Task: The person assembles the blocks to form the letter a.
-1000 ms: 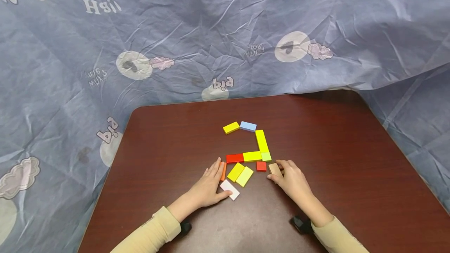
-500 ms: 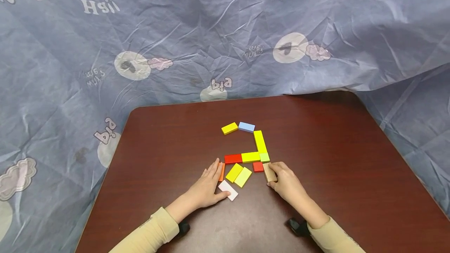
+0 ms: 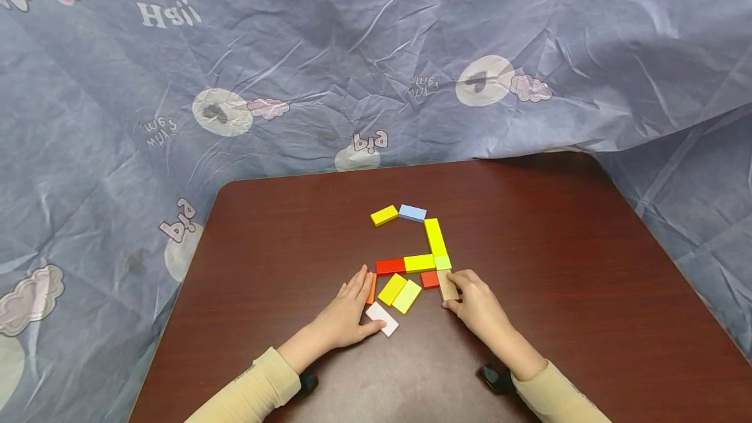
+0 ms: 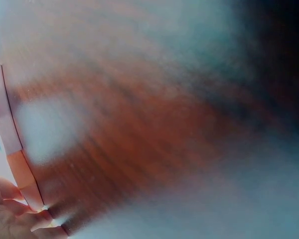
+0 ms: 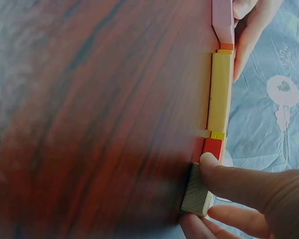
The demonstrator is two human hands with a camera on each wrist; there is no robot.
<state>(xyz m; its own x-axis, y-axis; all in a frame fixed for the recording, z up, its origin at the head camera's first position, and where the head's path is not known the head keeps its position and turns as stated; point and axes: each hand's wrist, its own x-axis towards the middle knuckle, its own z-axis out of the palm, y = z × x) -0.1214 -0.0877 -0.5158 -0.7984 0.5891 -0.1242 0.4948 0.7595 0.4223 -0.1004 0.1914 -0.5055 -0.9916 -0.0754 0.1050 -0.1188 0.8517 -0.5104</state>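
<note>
Far left on this brown table (image 3: 282, 240) there's a pale yellow sleeve (image 3: 247, 387) leading to the person's left hand (image 3: 343, 315), which is pretty much spread, fingers stretched out along the orange block (image 3: 373, 288) and covering part of it, thumb resting on the white block (image 3: 380, 316). Further back sits the back yellow block (image 3: 384, 215), kinda angled. Then the dark red block (image 3: 390, 266) lies flat, and just nearer the person are the deep yellow block (image 3: 391, 289) and pale yellow block (image 3: 407, 297), side by side on a slant. Blue block (image 3: 413, 213) is up back, practically corner to corner with that angled yellow one. Next the middle yellow block (image 3: 420, 263) butts onto the dark red, then the little red block (image 3: 430, 279), then the long yellow block (image 3: 435, 237) running down to a pale green square (image 3: 442, 262). Right below that square is the wooden block (image 3: 448, 286), snug beside the little red one, and the right hand (image 3: 478, 302) has it pinched, thumb at the near end, fingers curled at the far one.
</note>
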